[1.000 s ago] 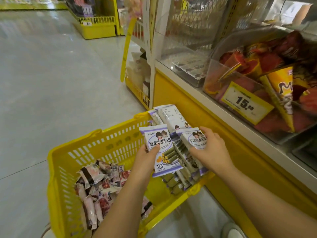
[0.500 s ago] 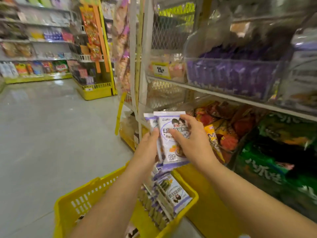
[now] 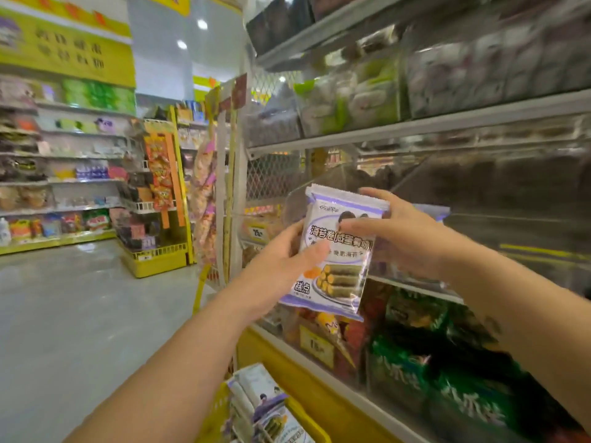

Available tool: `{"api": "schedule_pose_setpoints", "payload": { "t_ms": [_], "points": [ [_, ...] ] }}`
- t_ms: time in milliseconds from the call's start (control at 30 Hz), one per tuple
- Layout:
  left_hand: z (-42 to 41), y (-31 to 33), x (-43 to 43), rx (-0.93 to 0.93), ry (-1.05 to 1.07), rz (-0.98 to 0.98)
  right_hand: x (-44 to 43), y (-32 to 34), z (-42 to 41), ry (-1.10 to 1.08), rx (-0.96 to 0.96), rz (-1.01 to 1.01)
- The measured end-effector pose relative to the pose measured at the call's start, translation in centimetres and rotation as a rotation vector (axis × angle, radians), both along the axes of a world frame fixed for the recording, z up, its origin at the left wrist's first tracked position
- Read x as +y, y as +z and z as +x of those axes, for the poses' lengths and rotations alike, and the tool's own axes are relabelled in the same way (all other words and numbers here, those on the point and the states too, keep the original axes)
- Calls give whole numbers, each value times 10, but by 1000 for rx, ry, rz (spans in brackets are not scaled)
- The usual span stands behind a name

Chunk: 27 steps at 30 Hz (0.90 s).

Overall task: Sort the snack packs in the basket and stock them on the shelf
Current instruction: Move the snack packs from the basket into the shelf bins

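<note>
Seaweed-roll snack packs (image 3: 335, 251): small stack, held up before the shelf (image 3: 415, 124), our left hand (image 3: 281, 270) and right hand (image 3: 393, 231) both in closed grip on it. Not yet shelved. More packs (image 3: 259, 394) lie in the yellow basket (image 3: 308, 420); we judge stocking unfinished.

— What sort of place are you in?
— A snack shop, in one of its aisles. On my right a long shelf rack (image 3: 415, 126) holds clear bins (image 3: 351, 100) of wrapped snacks, with yellow price tags (image 3: 316, 345) on the fronts.
— And further off?
— Across the grey floor (image 3: 64, 314), wall shelves (image 3: 57, 180) packed with coloured packets run under a yellow sign (image 3: 64, 49). A yellow end stand (image 3: 156, 260) carries hanging bags. My shopping basket (image 3: 310, 422) is below me.
</note>
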<state>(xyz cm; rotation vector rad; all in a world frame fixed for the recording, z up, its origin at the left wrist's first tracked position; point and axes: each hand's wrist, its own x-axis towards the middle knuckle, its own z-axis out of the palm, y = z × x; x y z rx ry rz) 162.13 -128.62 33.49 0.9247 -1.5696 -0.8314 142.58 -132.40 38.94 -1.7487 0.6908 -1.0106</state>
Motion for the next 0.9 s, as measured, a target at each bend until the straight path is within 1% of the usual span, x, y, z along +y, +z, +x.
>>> {"api": "schedule_pose_setpoints", "payload": {
  "t_ms": [33,100,167,233,333,400,467,533,600,633,667,733,767,800,900],
  "points": [
    [-7,12,0,-15,-35,-13,3,13,-13,52,47,-39],
    [-23,34,-2,-46,-92,-46,8,35,-35,82,107,-134],
    [-39,56,-7,-108,-101,-116,13,55,-55,12,95,-217],
    [-58,77,-12,-177,-46,-210,18,72,-71,-141,138,-417],
    [-90,106,-27,-222,63,-369,21,92,-90,-417,237,-800],
    [-111,118,-41,-210,116,-439,18,98,-101,-562,295,-964],
    [-126,122,-56,-208,150,-465,9,98,-111,-676,342,-1060],
    [-133,118,-71,-243,178,-453,-5,92,-115,-709,379,-1064],
    [-132,105,-84,-279,189,-421,-21,83,-113,-714,430,-1005],
    [-129,97,-91,-326,216,-413,-30,79,-110,-733,458,-983],
    [-124,88,-98,-414,269,-415,-39,74,-107,-764,487,-968],
    [-114,72,-110,-652,394,-432,-55,67,-100,-833,545,-933],
    [-111,65,-114,-727,433,-439,-62,64,-98,-855,564,-897],
    [-108,60,-117,-755,444,-448,-70,62,-95,-859,572,-841],
    [-102,50,-119,-720,410,-509,-86,50,-87,-764,515,-588]
  ]
}}
